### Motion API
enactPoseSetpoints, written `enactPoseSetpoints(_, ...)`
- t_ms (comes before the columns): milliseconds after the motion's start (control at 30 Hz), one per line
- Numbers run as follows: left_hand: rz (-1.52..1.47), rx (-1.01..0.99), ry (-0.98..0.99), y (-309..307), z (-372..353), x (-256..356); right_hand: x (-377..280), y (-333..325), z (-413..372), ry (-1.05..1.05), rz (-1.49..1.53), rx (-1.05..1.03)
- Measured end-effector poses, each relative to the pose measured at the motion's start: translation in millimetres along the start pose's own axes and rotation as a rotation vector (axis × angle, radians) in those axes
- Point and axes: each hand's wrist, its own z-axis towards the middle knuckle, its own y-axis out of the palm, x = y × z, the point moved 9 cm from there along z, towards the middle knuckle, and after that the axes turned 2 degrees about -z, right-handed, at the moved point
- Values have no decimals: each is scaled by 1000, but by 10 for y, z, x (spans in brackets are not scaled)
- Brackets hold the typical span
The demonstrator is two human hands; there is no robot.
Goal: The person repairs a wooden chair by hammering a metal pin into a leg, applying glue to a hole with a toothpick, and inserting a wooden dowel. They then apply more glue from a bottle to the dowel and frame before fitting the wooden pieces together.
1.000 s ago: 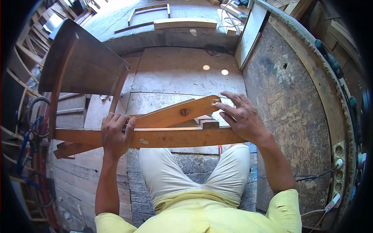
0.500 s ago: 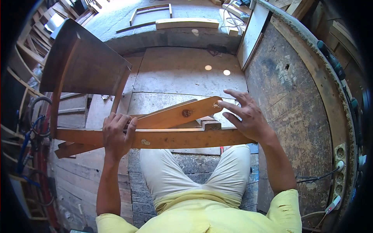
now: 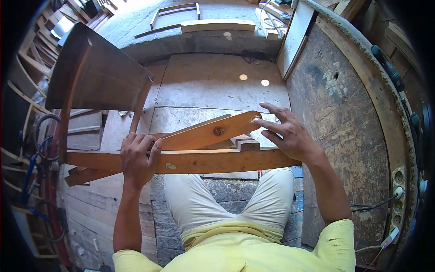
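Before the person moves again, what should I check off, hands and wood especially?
1. Left hand holding the long front rail: ok, thumb and fingers are over it.
2. Right hand holding the slanted bar firmly: not ok, its fingers are spread, with one at or very near the bar's rounded end.
3. Rounded end unmarked: not ok, a pale patch shows there.
4. Joint near the left hand tight: cannot tell, the hand hides part of that area.
5. Thighs clear of the rail: cannot tell, it passes above them in this view.
6. Black cord clear of the right arm: cannot tell, it runs close by.
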Motion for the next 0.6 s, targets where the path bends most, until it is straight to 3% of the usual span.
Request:
enactPoseSetpoints(200, -18, -31, -25, -13, 10, 23, 56, -10, -42, 52, 94, -22)
enactPoseSetpoints(267, -22, -34, -30, -16, 17, 19, 119, -62, -58, 131, 267, -6)
enactPoseSetpoints(500, -37, -37, -45, -16, 8, 16, 98, -222, -118, 66, 145, 114)
enactPoseSetpoints(600, -33, -29, -42, -19, 10, 15, 266, -371, -147, 151, 145, 245)
